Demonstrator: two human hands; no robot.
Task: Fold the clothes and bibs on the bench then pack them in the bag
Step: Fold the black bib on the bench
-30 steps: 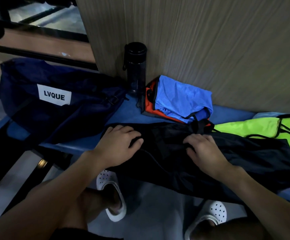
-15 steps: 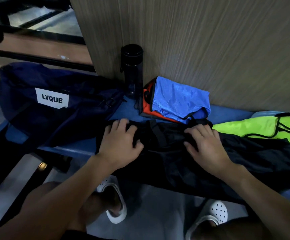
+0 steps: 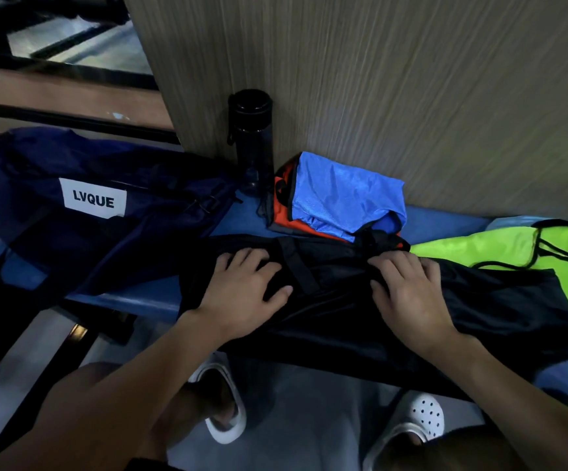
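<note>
Pressing flat with spread fingers, the left hand (image 3: 245, 287) holds down the black garment (image 3: 479, 311) on the bench (image 3: 146, 297); the right hand (image 3: 411, 290) curls its fingers into the fabric's far edge. The garment's long axis runs sideways through both hands, extending furthest past the right. The bag (image 3: 72, 171) lies beyond the left hand.

Free room: a bare strip of tabletop (image 3: 445, 222) between the folded blue-and-orange bibs (image 3: 340, 195) and the neon green bib (image 3: 500, 246), plus the front edge beside the navy bag (image 3: 99, 232). Obstacles: wood-grain wall panel (image 3: 411, 96) closing the rear; black water bottle (image 3: 251, 141) upright against it; black garment (image 3: 343, 317) covering the middle.
</note>
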